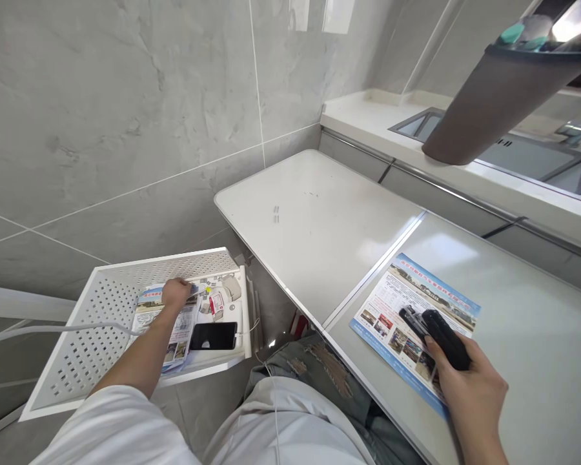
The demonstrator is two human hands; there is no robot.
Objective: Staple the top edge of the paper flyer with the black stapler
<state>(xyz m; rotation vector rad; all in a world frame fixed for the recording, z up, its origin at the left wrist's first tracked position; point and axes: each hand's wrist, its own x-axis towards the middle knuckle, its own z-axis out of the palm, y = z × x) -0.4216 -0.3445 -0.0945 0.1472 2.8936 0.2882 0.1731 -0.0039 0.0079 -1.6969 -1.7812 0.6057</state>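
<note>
A white table [348, 200] carries a leaflet [393, 323] and two small strips [276, 210].

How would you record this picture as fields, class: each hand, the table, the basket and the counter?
Left hand: at the upper edge of printed sheets; grip unclear
Right hand: holding a black stapler over a leaflet
Table: white, bearing the leaflet and small grey bits
Basket: white, perforated, holding the sheets, a dark-screened phone and small items
Counter: a brown container in front of a sink

Grey marbled wall [126, 97]; white table [339, 219] beside pale counter [356, 116]; inset sink [532, 165].
</note>
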